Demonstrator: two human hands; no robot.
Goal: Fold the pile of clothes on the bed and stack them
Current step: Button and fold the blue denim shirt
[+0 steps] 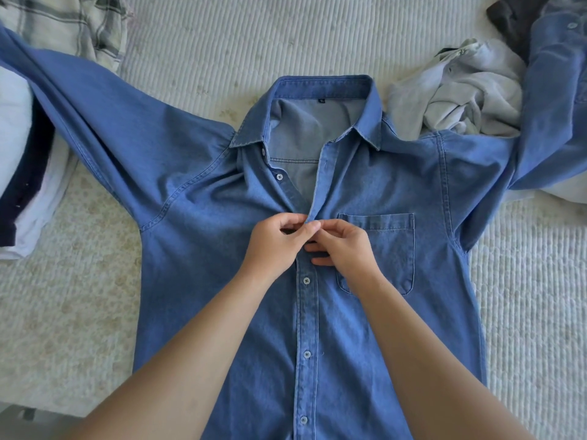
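Observation:
A blue denim shirt (203,236) lies face up on the bed, collar away from me and both sleeves spread out to the sides. Its lower buttons are fastened; the top of the placket is open. My left hand (274,246) and my right hand (344,246) meet at the placket at chest height, beside the chest pocket. Both hands pinch the placket edges there with curled fingers. The button between them is hidden by my fingers.
A stack of folded clothes (22,173) in white and navy sits at the left. A plaid garment (79,23) lies at the far left. Crumpled grey-white clothes (460,93) and a dark item (511,23) lie at the far right. The cream ribbed bedspread (524,296) surrounds the shirt.

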